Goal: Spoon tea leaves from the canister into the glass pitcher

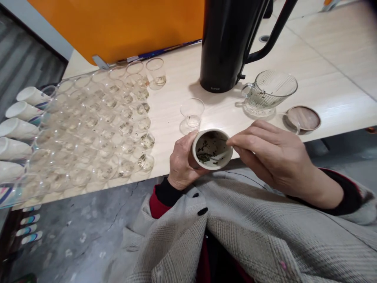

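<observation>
My left hand is wrapped round a round cup with a pale rim, tilted so its inside faces me. Dark loose tea leaves cling to its bottom and wall. At the cup's right rim, the fingers of my right hand are pinched together. A thin pale utensil seems to run from them into the cup, but its kind is hard to make out. Just behind the cup stands a clear plastic cup with a few dark bits in it.
Rows of clear plastic cups with pale liquid fill the table's left side, beside white paper cups. A black electric kettle stands behind. To the right are a ribbed glass cup and a round wooden lid. An orange panel rises at the back.
</observation>
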A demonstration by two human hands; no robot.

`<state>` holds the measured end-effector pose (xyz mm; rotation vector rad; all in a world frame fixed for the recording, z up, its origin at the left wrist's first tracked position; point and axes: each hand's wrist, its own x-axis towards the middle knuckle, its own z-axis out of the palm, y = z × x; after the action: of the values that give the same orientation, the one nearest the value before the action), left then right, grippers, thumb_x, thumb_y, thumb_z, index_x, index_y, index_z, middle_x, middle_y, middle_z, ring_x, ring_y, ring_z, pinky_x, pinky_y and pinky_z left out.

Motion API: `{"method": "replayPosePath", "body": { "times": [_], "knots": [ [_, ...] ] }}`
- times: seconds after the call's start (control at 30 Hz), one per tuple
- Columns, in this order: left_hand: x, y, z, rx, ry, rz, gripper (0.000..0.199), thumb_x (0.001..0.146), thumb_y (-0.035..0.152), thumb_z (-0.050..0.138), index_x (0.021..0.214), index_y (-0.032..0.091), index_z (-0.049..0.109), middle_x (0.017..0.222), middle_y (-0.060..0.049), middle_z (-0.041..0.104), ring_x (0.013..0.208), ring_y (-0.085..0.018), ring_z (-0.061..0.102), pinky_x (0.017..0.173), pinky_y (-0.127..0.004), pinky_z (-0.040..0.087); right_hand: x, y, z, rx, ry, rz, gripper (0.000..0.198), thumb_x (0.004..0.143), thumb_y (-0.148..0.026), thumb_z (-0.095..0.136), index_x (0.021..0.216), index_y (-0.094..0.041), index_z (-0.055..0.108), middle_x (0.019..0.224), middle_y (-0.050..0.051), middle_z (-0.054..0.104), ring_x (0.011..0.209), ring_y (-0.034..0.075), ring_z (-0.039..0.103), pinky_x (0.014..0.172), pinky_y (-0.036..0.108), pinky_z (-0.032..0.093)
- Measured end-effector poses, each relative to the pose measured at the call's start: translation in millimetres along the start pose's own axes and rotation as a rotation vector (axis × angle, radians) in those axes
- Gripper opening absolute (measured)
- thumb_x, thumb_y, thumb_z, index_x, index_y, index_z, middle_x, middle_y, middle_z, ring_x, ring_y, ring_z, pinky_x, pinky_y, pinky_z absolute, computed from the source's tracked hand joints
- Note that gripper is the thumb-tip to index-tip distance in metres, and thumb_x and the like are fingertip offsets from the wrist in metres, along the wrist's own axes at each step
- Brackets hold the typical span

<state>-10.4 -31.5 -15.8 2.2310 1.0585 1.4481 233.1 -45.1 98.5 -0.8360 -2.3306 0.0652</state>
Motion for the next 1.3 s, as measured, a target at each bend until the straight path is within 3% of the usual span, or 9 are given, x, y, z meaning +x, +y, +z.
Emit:
{"method": "replayPosePath", "body": {
  "times": [0.23,0.47,0.67,0.87,1.03,1.3],
  "knots": [
    [-0.2,-0.9,-0.4,0.020,0.005,-0.009,0.099,0.076,0.062,0.091,0.158,0.028,0.047,0.143,-0.014,0.067,0.131,-0.034,0.068,0.109,-0.055,0.060,-4.7,-7.5,2.6,0.146,-0.086,-0.040,0.020,0.102,-0.006,0.053,0.115,-0.017,0.063,0.086,0.005,0.066,0.076,0.018,0.055,0.066,0.031,0.047],
    [0.0,-1.2,-0.5,0.014,0.010,-0.029,0.099,0.075,0.061,0.093,0.158,0.027,0.047,0.143,-0.013,0.067,0.129,-0.033,0.069,0.109,-0.053,0.059,-5.1,4.5,15.1,0.180,0.031,-0.031,0.021,0.103,-0.007,0.055,0.120,-0.017,0.062,0.097,0.009,0.070,0.083,0.020,0.058,0.073,0.034,0.050],
    [-1.5,-2.7,0.4,0.005,0.016,-0.052,0.102,0.072,0.063,0.094,0.157,0.029,0.049,0.142,-0.012,0.068,0.128,-0.032,0.069,0.109,-0.053,0.059,-5.0,1.3,1.6,0.328,-0.160,-0.031,0.017,0.106,-0.009,0.051,0.112,-0.019,0.063,0.088,0.005,0.065,0.080,0.017,0.055,0.069,0.029,0.044],
    [-2.2,-0.3,-0.1,-0.017,0.008,-0.057,0.101,0.073,0.064,0.093,0.157,0.030,0.049,0.145,-0.013,0.066,0.131,-0.033,0.067,0.112,-0.054,0.057,-3.0,11.5,-4.7,0.398,-0.127,-0.027,0.018,0.110,-0.014,0.048,0.114,-0.020,0.065,0.100,0.008,0.070,0.089,0.018,0.059,0.079,0.032,0.048],
    [-3.8,-2.0,-0.8,-0.002,-0.003,-0.056,0.103,0.074,0.071,0.090,0.159,0.031,0.047,0.146,-0.013,0.065,0.131,-0.034,0.067,0.112,-0.055,0.057,3.5,25.5,-2.7,0.474,-0.253,-0.129,0.025,0.111,-0.015,0.042,0.109,-0.022,0.066,0.103,0.007,0.072,0.091,0.018,0.060,0.081,0.031,0.048],
    [-4.5,-3.7,0.6,0.007,-0.001,-0.034,0.101,0.077,0.071,0.087,0.160,0.031,0.045,0.147,-0.013,0.064,0.133,-0.035,0.066,0.112,-0.056,0.057,13.5,30.6,-20.7,0.414,-0.393,-0.148,0.021,0.112,-0.021,0.049,0.105,-0.022,0.069,0.097,0.005,0.071,0.092,0.018,0.062,0.079,0.031,0.049]
  ]
}}
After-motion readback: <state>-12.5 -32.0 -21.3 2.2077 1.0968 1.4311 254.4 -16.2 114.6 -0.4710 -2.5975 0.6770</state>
